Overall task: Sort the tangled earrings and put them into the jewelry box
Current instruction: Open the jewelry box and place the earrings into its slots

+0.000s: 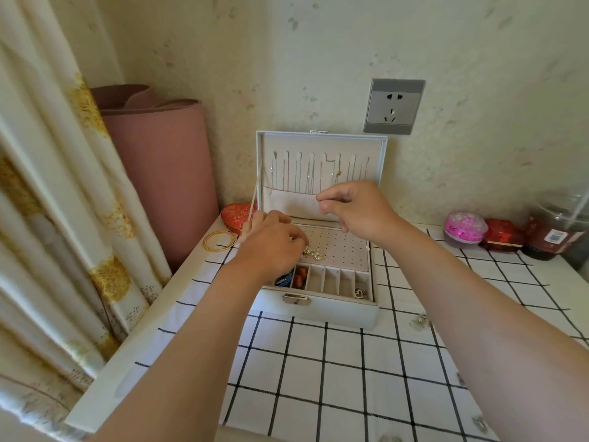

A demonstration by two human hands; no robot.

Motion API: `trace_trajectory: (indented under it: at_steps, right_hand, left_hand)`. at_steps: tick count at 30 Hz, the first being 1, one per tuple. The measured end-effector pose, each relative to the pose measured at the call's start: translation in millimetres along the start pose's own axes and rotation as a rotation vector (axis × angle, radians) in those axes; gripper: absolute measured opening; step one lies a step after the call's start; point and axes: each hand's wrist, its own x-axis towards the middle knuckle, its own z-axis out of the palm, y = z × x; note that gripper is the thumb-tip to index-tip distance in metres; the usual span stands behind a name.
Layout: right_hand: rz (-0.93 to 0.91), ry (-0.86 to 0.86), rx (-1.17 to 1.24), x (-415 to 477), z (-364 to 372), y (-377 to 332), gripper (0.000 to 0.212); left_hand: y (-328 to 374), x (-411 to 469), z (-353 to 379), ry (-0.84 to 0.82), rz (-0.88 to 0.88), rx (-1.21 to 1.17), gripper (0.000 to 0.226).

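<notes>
The white jewelry box (318,314) stands open on the checked tablecloth, its lid (322,145) upright with chains hanging inside. A tangle of pearl earrings (316,254) lies on the box's perforated earring panel (341,247). My left hand (271,247) reaches over the box's left side, fingers curled down onto the tangle's left end. My right hand (353,208) hovers above the panel with thumb and forefinger nearly pinched; nothing shows between them. Another pearl earring (420,322) lies on the cloth to the right of the box.
The front compartments hold red beads (300,279) and a heart pendant (360,293). Gold bangles (220,240) and a red heart box (237,215) sit left of the box. At the right are a pink container (465,229), a red box (503,239) and a jar (554,234). A pink roll (159,173) and a curtain stand at the left.
</notes>
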Motion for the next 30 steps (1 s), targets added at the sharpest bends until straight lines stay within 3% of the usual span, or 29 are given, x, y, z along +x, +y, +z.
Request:
trace_trajectory:
  at_steps: [6, 11, 18, 24, 26, 30]
  right_hand:
    - [0.005, -0.069, -0.053, 0, 0, -1, 0.015]
    - [-0.045, -0.074, -0.094, -3, 7, -13, 0.019]
    - [-0.035, -0.160, -0.030, -5, 17, -26, 0.014]
    - [-0.047, -0.173, -0.028, -5, 20, -34, 0.018]
    - [-0.003, -0.159, -0.006, -4, 20, -36, 0.018]
    - [0.157, -0.174, 0.112, -3, 21, -41, 0.013]
  left_hand:
    - [3, 3, 1, 0.020, 0.011, -0.162, 0.026]
    - [10, 3, -16, 0.170, 0.007, -0.658, 0.019]
    - [-1, 2, -25, 0.354, 0.025, -0.633, 0.011]
    - [-4, 1, -30, 0.322, -0.065, -0.925, 0.015]
    - [-3, 2, -29, 0.365, -0.056, -0.875, 0.012]
    - [-1, -2, -29, 0.455, 0.140, -0.514, 0.009]
